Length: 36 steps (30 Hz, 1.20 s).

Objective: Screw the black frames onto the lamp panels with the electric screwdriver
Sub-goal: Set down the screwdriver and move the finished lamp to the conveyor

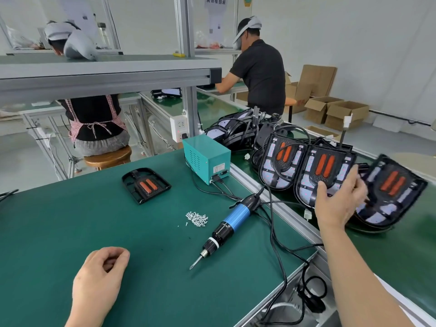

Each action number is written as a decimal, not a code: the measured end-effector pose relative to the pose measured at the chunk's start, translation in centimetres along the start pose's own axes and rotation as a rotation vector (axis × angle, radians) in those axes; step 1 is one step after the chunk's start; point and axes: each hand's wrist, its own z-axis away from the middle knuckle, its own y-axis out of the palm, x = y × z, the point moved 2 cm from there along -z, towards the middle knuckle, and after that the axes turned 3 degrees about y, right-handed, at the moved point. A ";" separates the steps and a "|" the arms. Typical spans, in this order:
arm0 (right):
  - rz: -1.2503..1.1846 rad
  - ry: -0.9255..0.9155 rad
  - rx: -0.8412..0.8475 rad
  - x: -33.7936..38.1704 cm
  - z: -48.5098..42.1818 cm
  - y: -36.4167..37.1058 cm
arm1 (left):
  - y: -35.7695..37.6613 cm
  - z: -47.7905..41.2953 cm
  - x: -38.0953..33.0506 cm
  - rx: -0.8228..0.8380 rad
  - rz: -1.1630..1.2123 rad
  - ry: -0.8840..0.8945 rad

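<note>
Workshop benches of aluminium framing are seen all round, with two other people seated at stations behind. The near bench is covered by a green mat [70,220], and a conveyor belt [401,256] is set along its right side. Three lamp panels are laid on that belt: a left panel [280,161], a middle panel [323,168] and a tilted, blurred right panel [396,192], with more piled behind. A teal power box [207,159] is placed at the mat's far edge. One black frame [145,185] is laid alone on the mat, well apart from the panels. The electric screwdriver [232,220] is left lying untouched, its cable [276,232] looped over the bench edge. The right hand [339,201] is stretched between the middle and right panels; whether either is grasped cannot be told. The left hand [101,279] is rested on the mat, loosely curled and empty. A small heap of screws [197,218] is gathered just beside the screwdriver. Should a panel be drawn across, the cable could be snagged and the tool dragged, or the screws scattered.
</note>
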 end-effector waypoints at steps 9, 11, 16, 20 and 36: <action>0.203 0.006 0.107 -0.6 0.3 0.2 | 0.1 0.0 0.3 -0.007 -0.014 0.026; 0.179 0.026 0.107 -0.7 0.3 0.0 | 0.1 0.0 0.4 -0.004 -0.001 0.025; 0.116 0.016 0.100 0.1 0.3 -0.5 | 0.0 -0.1 0.5 0.002 0.036 0.020; 0.062 0.010 0.089 1.2 0.1 -0.9 | -0.1 -0.2 0.7 0.003 0.057 0.019; -0.197 -0.249 0.201 11.8 10.1 1.5 | -0.9 -0.4 1.2 0.035 0.205 -0.065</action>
